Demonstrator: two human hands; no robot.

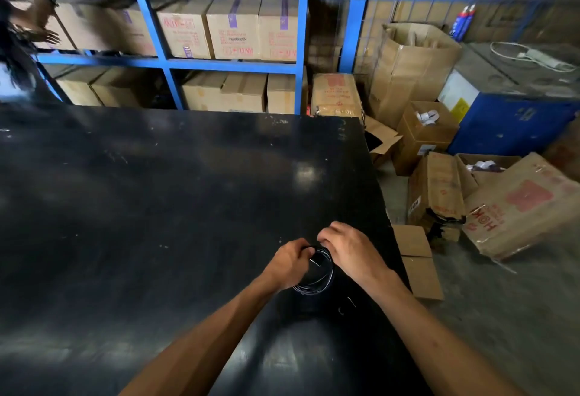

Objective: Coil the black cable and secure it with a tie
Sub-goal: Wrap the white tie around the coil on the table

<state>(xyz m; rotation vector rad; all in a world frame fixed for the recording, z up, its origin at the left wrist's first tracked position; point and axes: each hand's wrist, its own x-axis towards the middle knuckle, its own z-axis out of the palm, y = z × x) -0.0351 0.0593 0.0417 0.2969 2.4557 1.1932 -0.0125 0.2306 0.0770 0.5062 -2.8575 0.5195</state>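
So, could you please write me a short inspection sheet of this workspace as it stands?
Surface: black table, scuffed, glossy.
Job's things: black cable coiled in loops; tie not clearly visible.
Clutter: nothing seen on the table.
Hands: left hand and right hand both grip the coil.
Cables: white power strip on blue machine.
Surroundings: blue shelving with cartons; cardboard boxes on floor; another person's hand at left.

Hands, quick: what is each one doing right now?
Left hand: closed on the black cable coil.
Right hand: fingers curled on the top of the same coil; whether it holds a tie cannot be told.
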